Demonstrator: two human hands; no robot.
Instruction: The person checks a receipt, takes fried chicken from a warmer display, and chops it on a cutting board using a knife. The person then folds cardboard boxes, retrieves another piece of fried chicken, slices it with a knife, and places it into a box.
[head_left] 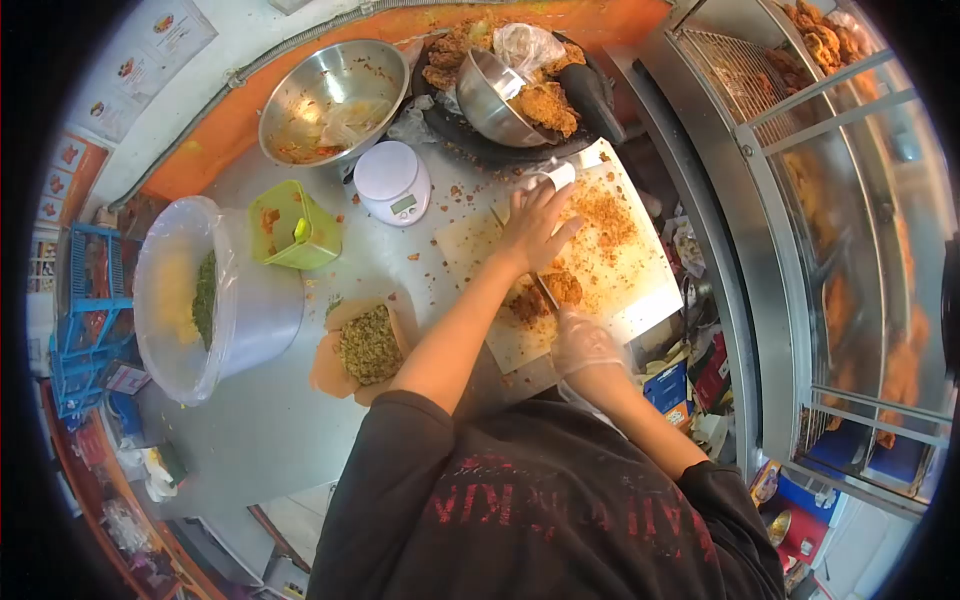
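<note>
My left hand, bare, is over the cutting board with its fingers spread, across the far part of the knife blade. Its fingertips are close to a small white item; whether they touch it is unclear. My right hand, in a clear plastic glove, is closed round the handle of the knife, hiding most of it. The blade slants up and left across the board. A brown fried piece lies right beside the blade, with darker pieces on its left. Crumbs cover much of the board.
Left stand a white scale, green container, lined bucket and paper box of green-brown food. Behind are a steel bowl and a dark tray of fried pieces holding another bowl. A metal-framed display case bounds the right.
</note>
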